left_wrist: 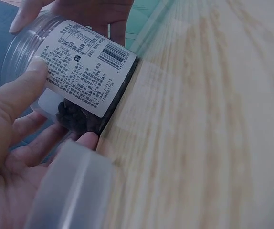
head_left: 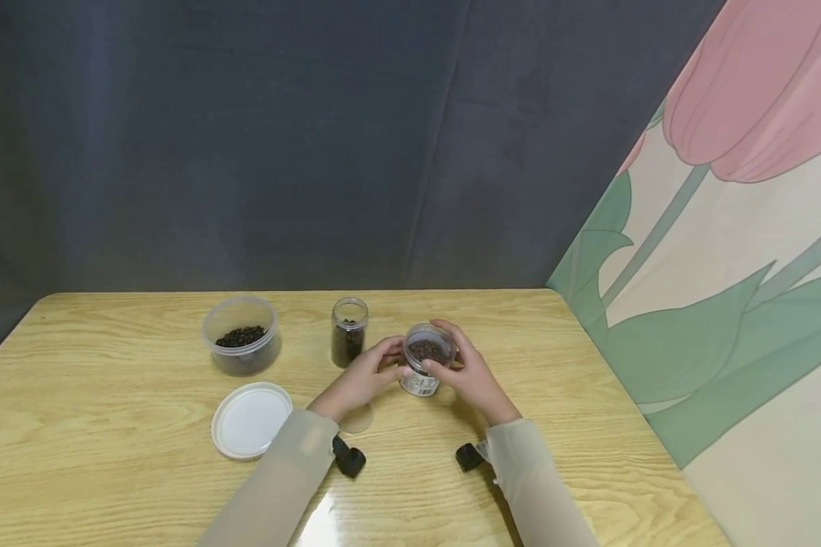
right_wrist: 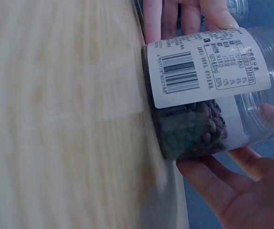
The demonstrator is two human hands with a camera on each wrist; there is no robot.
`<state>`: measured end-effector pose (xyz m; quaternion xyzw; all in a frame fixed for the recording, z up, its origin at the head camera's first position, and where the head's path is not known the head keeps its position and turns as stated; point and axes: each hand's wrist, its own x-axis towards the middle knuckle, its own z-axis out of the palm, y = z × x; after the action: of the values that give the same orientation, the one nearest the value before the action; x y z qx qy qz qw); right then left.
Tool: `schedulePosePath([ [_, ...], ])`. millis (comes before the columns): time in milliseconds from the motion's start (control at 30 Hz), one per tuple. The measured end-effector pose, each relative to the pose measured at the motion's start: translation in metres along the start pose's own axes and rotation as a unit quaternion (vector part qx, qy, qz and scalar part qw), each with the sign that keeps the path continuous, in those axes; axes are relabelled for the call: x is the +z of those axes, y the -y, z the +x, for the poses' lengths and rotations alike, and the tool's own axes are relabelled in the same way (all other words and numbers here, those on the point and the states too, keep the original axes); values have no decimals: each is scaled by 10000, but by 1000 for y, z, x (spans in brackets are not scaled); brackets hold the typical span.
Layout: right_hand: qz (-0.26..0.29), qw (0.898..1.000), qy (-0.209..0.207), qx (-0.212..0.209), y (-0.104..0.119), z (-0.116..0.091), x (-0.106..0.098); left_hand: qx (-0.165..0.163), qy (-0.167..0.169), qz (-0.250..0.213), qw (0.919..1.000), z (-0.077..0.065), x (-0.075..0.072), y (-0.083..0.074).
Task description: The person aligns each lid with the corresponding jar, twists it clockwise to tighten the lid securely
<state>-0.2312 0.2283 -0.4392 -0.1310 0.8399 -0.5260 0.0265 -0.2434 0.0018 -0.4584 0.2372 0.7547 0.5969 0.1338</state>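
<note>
A clear plastic jar (head_left: 420, 384) with a white printed label stands on the table, partly filled with small dark beans, its mouth uncovered. My left hand (head_left: 369, 378) holds it from the left, thumb on the label and fingers round the side. From the right, my right hand (head_left: 470, 377) grips the same jar near its rim, thumb at the front. In the right wrist view, the label's barcode (right_wrist: 176, 72) faces the camera, and the dark beans (right_wrist: 194, 129) show through the plastic below it. The base of the jar sits against the tabletop.
Left of my hands stands a second clear jar (head_left: 347, 346) with dark contents. Further left is an open plastic tub (head_left: 242, 361) of dark beans, with a white round lid (head_left: 252, 420) before it. A clear disc (head_left: 358, 419) lies beside my left wrist.
</note>
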Motion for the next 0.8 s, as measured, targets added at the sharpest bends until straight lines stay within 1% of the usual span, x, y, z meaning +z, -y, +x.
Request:
schedulePosePath([
  [100, -7, 10000, 0, 29, 1, 1, 0, 87, -13, 28, 10000, 0, 0, 1],
  [267, -58, 9999, -69, 97, 4, 1, 0, 41, -4, 1, 10000, 0, 0, 1],
  [467, -151, 9998, -44, 73, 7, 0, 0, 47, 32, 16, 10000, 0, 0, -1],
  [533, -241, 9997, 0, -6, 6, -1, 1, 67, 37, 10, 10000, 0, 0, 0],
  [600, -435, 9989, 19, -169, 6, -1, 2, 78, 33, 8, 10000, 0, -1, 0],
  [667, -761, 9959, -54, -476, 6, -2, 4, 84, 30, 0, 10000, 0, -1, 1],
  [733, -1107, 9900, -175, -856, 8, -2, 5, 78, 26, 17, 10000, -1, -1, 2],
  [800, -1446, 9813, -324, -1225, 11, -3, 7, 64, 31, 35, 10000, -1, -2, 2],
])
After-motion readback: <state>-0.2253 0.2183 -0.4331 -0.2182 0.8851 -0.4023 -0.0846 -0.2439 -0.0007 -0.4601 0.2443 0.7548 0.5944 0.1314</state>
